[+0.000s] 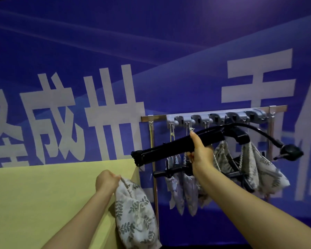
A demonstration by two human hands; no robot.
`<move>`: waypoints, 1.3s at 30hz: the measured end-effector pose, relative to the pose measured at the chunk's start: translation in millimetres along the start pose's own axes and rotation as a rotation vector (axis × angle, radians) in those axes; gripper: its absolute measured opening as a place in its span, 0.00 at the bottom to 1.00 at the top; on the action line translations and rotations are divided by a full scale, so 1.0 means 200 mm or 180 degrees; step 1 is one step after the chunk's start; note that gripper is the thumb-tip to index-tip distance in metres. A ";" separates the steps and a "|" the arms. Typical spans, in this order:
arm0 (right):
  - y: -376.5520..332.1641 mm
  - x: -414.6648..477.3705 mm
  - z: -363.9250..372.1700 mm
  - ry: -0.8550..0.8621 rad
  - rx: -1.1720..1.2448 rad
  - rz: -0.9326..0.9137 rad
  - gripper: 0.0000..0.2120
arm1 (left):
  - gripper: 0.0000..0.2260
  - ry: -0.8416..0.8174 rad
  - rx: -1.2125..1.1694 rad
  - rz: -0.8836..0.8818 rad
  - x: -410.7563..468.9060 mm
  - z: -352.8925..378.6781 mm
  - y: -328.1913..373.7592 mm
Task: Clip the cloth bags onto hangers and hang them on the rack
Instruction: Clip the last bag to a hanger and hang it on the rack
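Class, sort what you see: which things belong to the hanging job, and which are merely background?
Job: left hand pinching the leaf-print bag; right hand gripping the black hanger; rack; hung bags.
Background: yellow table; blue banner.

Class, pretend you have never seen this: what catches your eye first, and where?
The right hand grips a black hanger raised centre-right, before the rack where leaf-print bags hang. Lower centre, the left hand pinches another cloth bag beside the yellow table. Huge white characters on a blue banner fill the background.
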State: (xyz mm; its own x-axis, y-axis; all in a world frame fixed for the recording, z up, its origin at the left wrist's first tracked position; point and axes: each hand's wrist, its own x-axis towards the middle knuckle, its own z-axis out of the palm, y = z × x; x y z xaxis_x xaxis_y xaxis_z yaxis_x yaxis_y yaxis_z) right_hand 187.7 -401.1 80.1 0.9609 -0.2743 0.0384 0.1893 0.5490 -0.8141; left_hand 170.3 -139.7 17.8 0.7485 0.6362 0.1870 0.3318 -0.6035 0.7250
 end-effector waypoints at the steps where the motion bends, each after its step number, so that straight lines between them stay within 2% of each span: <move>1: -0.03 0.00 -0.02 -0.0033 -0.0017 -0.0091 0.10 | 0.16 0.0024 -0.0050 -0.0060 0.01 0.00 -0.01; 5: -0.11 -0.02 -0.06 -0.0257 -0.0335 -0.0330 0.09 | 0.14 0.0155 -0.0314 -0.0152 0.00 0.00 0.02; 9: -0.05 -0.08 -0.02 -0.0541 -0.0642 -0.0422 0.07 | 0.13 0.0198 -0.0596 0.0133 -0.02 0.02 0.10; 11: 0.01 -0.10 0.01 -0.0688 -0.0737 -0.0465 0.09 | 0.13 0.0084 -0.0703 0.0297 -0.02 0.03 0.14; 14: 0.06 -0.14 0.04 -0.0828 -0.0821 -0.0525 0.11 | 0.12 -0.0002 -0.0582 0.0466 -0.04 0.02 0.17; 17: 0.07 -0.17 0.06 -0.0882 -0.0888 -0.0681 0.11 | 0.10 0.0135 -0.0315 0.0607 -0.07 0.02 0.16; 19: 0.07 -0.19 0.05 -0.0935 -0.0975 -0.0849 0.09 | 0.10 0.0267 0.0032 0.0841 -0.11 0.02 0.17; 21: 0.07 -0.21 0.05 -0.1045 -0.1071 -0.0983 0.08 | 0.10 0.0307 0.0053 0.1073 -0.15 0.03 0.20; 25: 0.12 -0.27 0.06 -0.1089 -0.1387 -0.1093 0.08 | 0.09 -0.0025 -0.0517 0.1307 -0.22 0.08 0.31; 30: 0.18 -0.27 0.04 -0.1299 -0.1996 -0.1221 0.11 | 0.09 -0.0305 -0.1359 0.1211 -0.30 0.07 0.41; 32: 0.21 -0.25 0.05 -0.1475 -0.2452 -0.1157 0.14 | 0.11 -0.0398 -0.1616 0.1189 -0.32 0.06 0.45; 34: 0.24 -0.25 0.04 -0.1586 -0.2392 -0.0935 0.19 | 0.11 -0.0408 -0.1736 0.1143 -0.31 0.04 0.48; 37: 0.23 -0.25 0.02 -0.1508 -0.2323 -0.0767 0.12 | 0.10 -0.0477 -0.1871 0.0991 -0.30 0.02 0.47; 39: 0.21 -0.24 0.02 -0.1622 -0.2725 -0.0786 0.17 | 0.10 -0.0585 -0.2117 0.0854 -0.30 0.02 0.46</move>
State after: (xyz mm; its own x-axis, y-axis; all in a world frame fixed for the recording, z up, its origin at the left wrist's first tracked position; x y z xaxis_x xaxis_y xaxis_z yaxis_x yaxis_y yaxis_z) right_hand 151.0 -362.2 46.1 0.9242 0.1743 0.3399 0.3775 -0.2795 -0.8828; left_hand 157.8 -236.0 69.9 0.8584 0.3818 0.3427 -0.2505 -0.2710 0.9294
